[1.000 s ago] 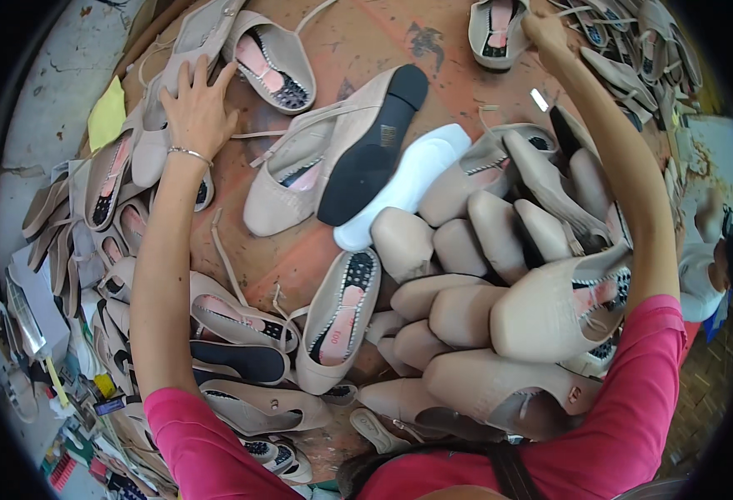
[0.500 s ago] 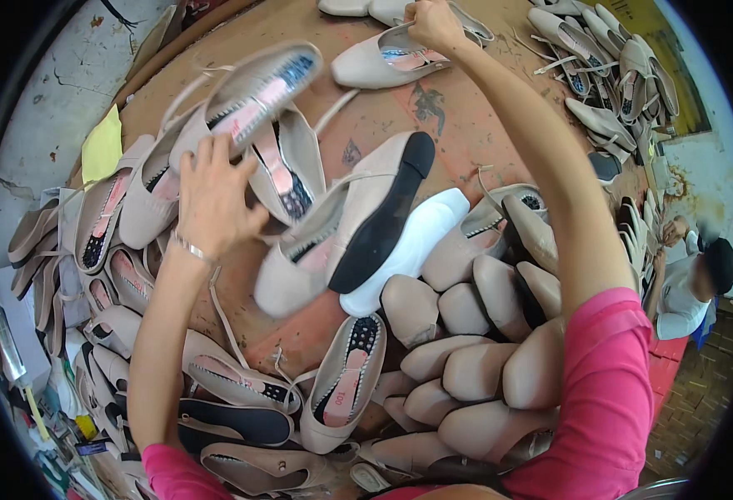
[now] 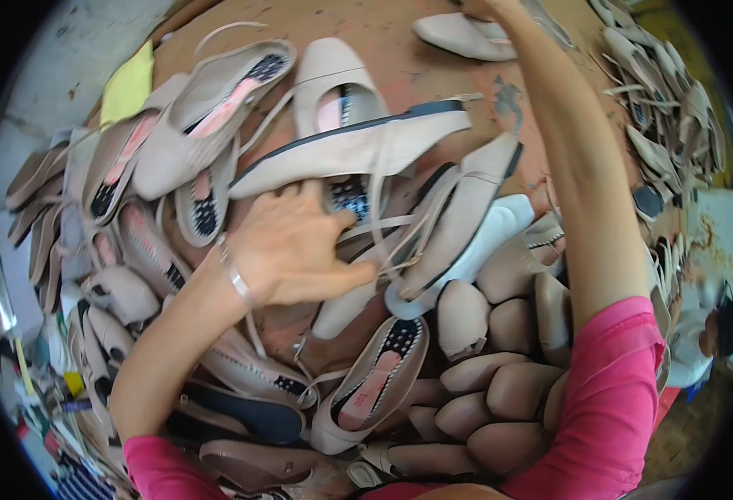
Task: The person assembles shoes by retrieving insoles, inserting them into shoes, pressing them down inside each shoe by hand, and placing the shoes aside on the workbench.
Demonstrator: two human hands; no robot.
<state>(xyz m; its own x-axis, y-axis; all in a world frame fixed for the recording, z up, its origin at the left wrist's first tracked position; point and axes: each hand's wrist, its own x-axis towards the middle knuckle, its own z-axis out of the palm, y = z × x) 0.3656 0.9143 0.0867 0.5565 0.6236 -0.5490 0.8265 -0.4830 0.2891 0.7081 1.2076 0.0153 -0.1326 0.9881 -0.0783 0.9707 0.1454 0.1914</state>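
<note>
My left hand point(image 3: 300, 246) is over the middle of the shoe pile, thumb stretched out and fingers apart. Its fingertips reach the edge of a beige flat shoe point(image 3: 408, 148) lying on its side, dark sole edge upward. Beneath that shoe, another beige shoe point(image 3: 329, 71) points its toe away from me. To the right of my thumb, a tilted beige shoe point(image 3: 471, 204) rests by a white foot-shaped piece point(image 3: 496, 237). At the top edge, my right hand point(image 3: 485, 7) is closed at the back of a beige shoe point(image 3: 458, 37); its fingers are partly cut off by the frame.
Shoes with dotted insoles point(image 3: 216, 100) crowd the left. Stacked beige shoes point(image 3: 516, 387) fill the lower right, and another heap point(image 3: 666, 92) lies at the far right. A yellow sheet point(image 3: 129, 83) is at the far left. Another person point(image 3: 695, 337) is at the right edge.
My left hand has moved right and slightly down. The shoe it held now lies on its side across another. The view has shifted, and my right hand has moved farther out of frame.
</note>
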